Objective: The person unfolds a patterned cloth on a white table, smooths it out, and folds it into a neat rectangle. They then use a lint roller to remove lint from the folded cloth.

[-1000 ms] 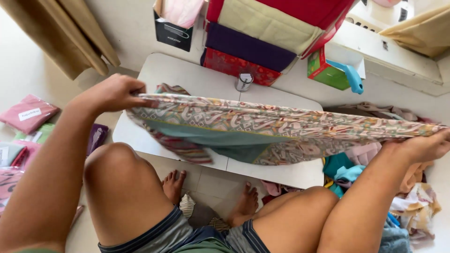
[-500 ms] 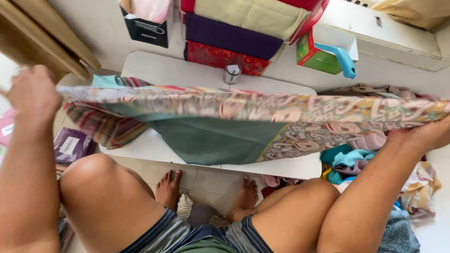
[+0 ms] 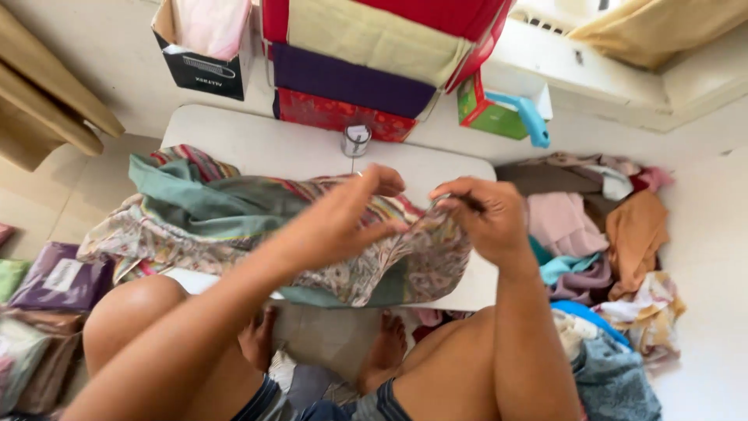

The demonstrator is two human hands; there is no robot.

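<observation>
A patterned cloth [image 3: 195, 218] with a paisley print and a teal lining lies bunched over the low white table [image 3: 257, 140]. My left hand [image 3: 343, 214] pinches a fold of it near the table's middle. My right hand [image 3: 479, 214] grips the cloth's edge close beside the left, both thumbs and fingers closed on the fabric. The two hands almost touch. My bare knees sit below the table's near edge, my feet on the floor under it.
A small metal cup [image 3: 355, 140] stands at the table's far edge. Behind it are stacked folded fabrics [image 3: 351, 78], a black box [image 3: 204, 66] and a green box [image 3: 491, 113]. A heap of clothes [image 3: 608, 234] lies right; packaged fabrics [image 3: 54, 281] lie left.
The cloth was stretched wide between my outspread hands. Both hands have come together at the middle, and the cloth has collapsed in a bunch onto the table.
</observation>
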